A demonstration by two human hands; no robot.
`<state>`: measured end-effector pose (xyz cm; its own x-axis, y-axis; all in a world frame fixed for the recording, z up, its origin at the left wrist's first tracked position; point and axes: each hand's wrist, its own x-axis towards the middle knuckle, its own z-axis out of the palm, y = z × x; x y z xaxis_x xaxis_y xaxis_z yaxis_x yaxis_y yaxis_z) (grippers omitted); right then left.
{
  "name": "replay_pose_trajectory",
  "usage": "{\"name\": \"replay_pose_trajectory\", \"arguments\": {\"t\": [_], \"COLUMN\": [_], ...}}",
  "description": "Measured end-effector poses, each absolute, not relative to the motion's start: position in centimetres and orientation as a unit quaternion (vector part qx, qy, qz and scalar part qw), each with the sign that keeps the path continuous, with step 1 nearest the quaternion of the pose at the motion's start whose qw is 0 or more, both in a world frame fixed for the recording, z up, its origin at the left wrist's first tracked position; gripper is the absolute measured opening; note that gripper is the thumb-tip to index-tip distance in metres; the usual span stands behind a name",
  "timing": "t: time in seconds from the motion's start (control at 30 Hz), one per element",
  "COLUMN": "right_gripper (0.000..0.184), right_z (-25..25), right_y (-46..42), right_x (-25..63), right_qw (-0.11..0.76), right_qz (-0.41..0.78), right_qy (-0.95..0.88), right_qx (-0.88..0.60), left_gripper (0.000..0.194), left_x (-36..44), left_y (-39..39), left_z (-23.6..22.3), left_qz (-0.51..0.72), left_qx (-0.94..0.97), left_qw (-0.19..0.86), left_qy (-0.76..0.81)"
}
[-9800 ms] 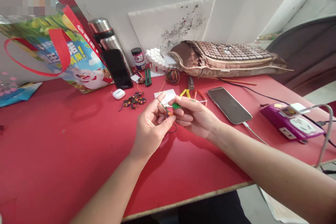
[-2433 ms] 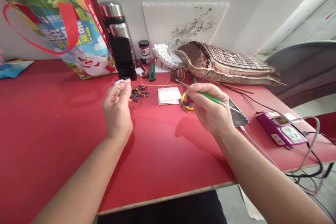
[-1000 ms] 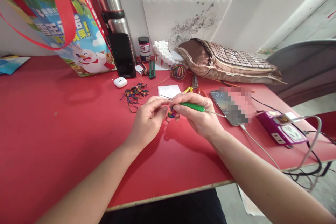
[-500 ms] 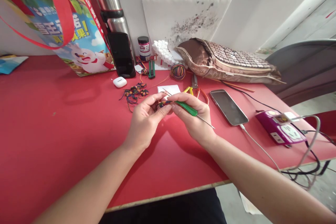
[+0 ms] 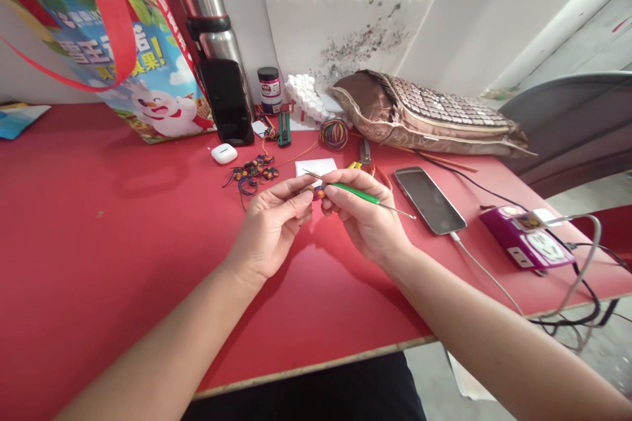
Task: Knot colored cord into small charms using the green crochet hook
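Between the fingertips of both hands is a small multicoloured knotted cord piece (image 5: 317, 193), partly covered by the fingers. My left hand (image 5: 269, 223) pinches its left side between thumb and forefinger. My right hand (image 5: 368, 214) pinches the other side and also holds a green-handled crochet hook (image 5: 356, 193). One thin metal end of the hook points left above the cord piece, and the other sticks out past my right hand. Just beyond my left hand lie several knotted cord pieces (image 5: 254, 171) in the same colours. A white paper (image 5: 316, 168) lies behind my fingertips.
Pliers (image 5: 365, 152), a ball of multicoloured cord (image 5: 334, 135) and a green cutter (image 5: 284, 130) lie farther back. A charging phone (image 5: 430, 200) and a purple power strip (image 5: 526, 240) with cables are on the right. A shopping bag (image 5: 148, 59), flask (image 5: 217, 39) and upright phone (image 5: 228, 102) stand back left.
The cord piece has been turned between my fingertips, showing more orange and purple. The crochet hook has shifted slightly right in my right hand, and my left fingers have straightened a little.
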<state>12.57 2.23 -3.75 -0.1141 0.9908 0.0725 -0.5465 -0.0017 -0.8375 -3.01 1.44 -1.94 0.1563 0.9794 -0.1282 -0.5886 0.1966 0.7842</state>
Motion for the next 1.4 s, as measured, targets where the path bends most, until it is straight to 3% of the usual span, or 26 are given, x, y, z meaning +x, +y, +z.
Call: {"name": "replay_pose_trajectory", "arguments": {"t": [0.4, 0.67, 1.4], "right_gripper": [0.013, 0.013, 0.014], "right_z": [-3.3, -3.4, -4.2], "right_y": [2.2, 2.3, 1.6], "right_x": [12.3, 12.4, 12.3], "right_qw": [0.589, 0.587, 0.618], "right_qz": [0.682, 0.679, 0.556], "right_qy": [-0.329, -0.328, -0.477], "right_qx": [-0.282, -0.293, -0.284], "left_gripper": [0.044, 0.033, 0.028], "left_x": [-3.6, -3.6, -3.9], "left_y": [1.7, 1.6, 1.8], "left_z": [-2.3, -2.3, -2.2], "left_qz": [0.52, 0.528, 0.516], "left_qx": [0.29, 0.301, 0.287], "left_qw": [0.733, 0.727, 0.731], "left_qy": [0.328, 0.32, 0.342]}}
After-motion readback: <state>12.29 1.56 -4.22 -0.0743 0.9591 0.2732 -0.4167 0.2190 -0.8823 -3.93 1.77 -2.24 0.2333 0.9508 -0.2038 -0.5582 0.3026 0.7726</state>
